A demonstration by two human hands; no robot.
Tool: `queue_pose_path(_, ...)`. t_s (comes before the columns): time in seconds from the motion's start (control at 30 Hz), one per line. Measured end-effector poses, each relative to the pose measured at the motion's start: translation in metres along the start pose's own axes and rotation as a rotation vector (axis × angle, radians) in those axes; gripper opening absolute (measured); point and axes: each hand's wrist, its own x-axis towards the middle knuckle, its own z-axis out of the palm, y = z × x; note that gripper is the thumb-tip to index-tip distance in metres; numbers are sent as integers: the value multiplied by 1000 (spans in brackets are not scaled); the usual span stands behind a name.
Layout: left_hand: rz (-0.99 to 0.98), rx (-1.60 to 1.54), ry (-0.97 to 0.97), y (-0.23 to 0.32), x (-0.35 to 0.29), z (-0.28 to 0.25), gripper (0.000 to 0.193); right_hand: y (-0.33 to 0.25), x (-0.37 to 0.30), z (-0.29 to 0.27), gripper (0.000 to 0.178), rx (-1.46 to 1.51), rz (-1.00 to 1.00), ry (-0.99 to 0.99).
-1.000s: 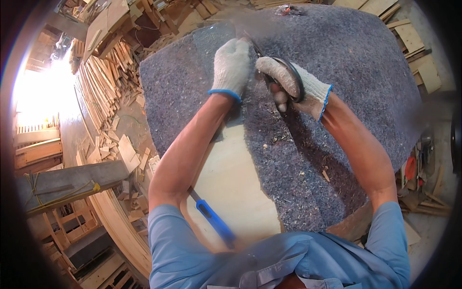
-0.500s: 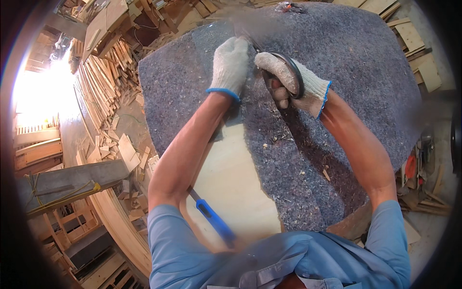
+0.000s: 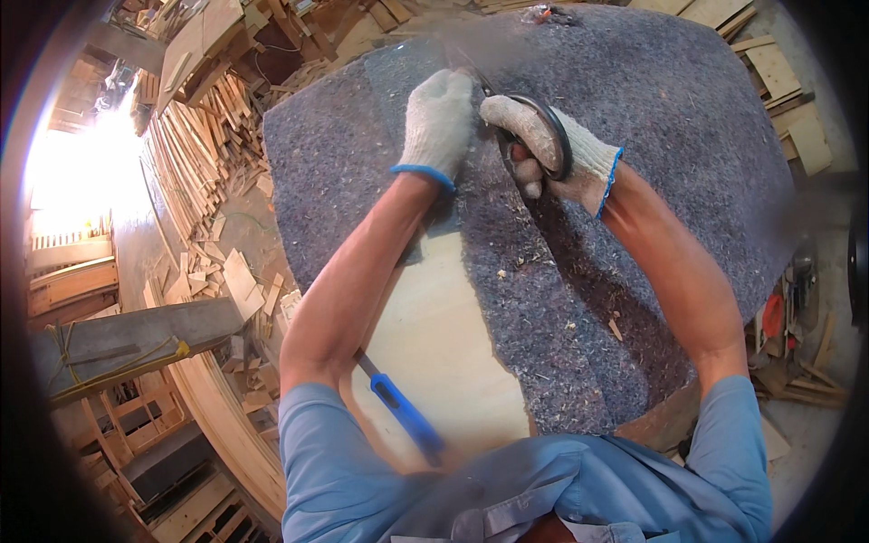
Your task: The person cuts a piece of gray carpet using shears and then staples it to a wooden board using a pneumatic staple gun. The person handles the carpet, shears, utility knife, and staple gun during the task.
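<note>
A large grey-blue felt sheet, flecked with wood bits, spreads in front of me over a pale wooden board. My right hand, in a white knit glove, is closed round the black handles of a pair of scissors. Their blades point away from me beside my left hand and are partly blurred. Closed on the felt near the blades is my gloved left hand; its fingertips are hidden. A blue-handled cutter lies on the board by my left elbow.
Long wood strips and offcuts lie on the floor at left. A grey beam tied with yellow cord stands nearer. More boards lie at right, with an orange-red item below them. A small item rests on the far felt.
My left hand and the felt's left edge have shifted very slightly to the right. My right hand, holding the scissors, has barely moved.
</note>
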Motion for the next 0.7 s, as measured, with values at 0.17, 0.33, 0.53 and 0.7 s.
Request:
queue_pose_path(0.17,-13,69,2,15,-6,1,34,-2,-4,4,45,3,20,87)
queue_pose_path(0.33,101,109,17,-2,-1,0,34,-5,1,1,47,-77,-48,35)
queue_pose_path(0.53,72,50,-7,-4,3,0,33,-6,5,7,47,-19,-47,98)
queue_pose_path(0.7,84,9,2,-10,4,-2,34,-6,1,5,44,51,59,79)
